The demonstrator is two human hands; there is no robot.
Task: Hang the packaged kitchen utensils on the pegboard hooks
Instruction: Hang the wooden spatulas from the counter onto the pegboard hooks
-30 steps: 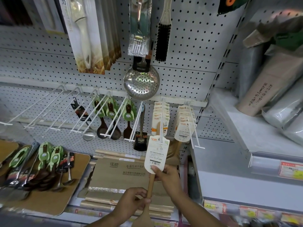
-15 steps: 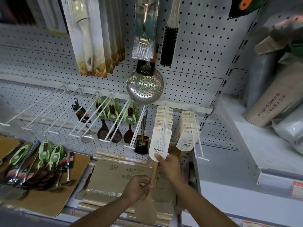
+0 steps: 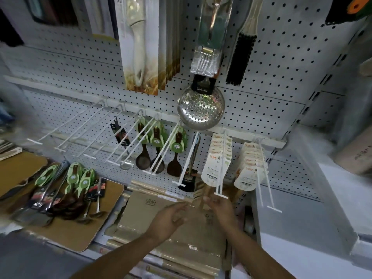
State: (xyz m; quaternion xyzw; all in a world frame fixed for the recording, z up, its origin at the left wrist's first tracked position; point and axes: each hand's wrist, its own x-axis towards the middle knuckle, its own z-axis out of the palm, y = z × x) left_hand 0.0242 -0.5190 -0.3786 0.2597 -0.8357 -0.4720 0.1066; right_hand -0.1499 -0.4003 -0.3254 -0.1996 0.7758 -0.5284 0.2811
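A wooden spatula on a white card (image 3: 213,171) hangs at the front of a row of like cards on a white double hook (image 3: 220,193) of the pegboard (image 3: 271,57). Its wooden handle (image 3: 202,200) hangs down between my hands. My left hand (image 3: 171,216) is just left of the handle, fingers relaxed, holding nothing. My right hand (image 3: 221,206) is right beside the handle under the hook's tip; blur hides whether its fingers grip it. More packaged utensils (image 3: 66,190) with green and black cards lie piled on a brown board at the left.
Long bare hooks (image 3: 66,125) jut out at the left. Dark spoons with green cards (image 3: 156,143) hang in the middle, a steel skimmer (image 3: 201,109) above them. A second row of white cards (image 3: 249,172) hangs right. Cardboard packs (image 3: 159,222) lie below. A white shelf (image 3: 332,198) stands right.
The spatula's card has slid further back along the hook. My left hand has let go of the handle and drawn left; my right hand has dropped from the card to beside the handle.
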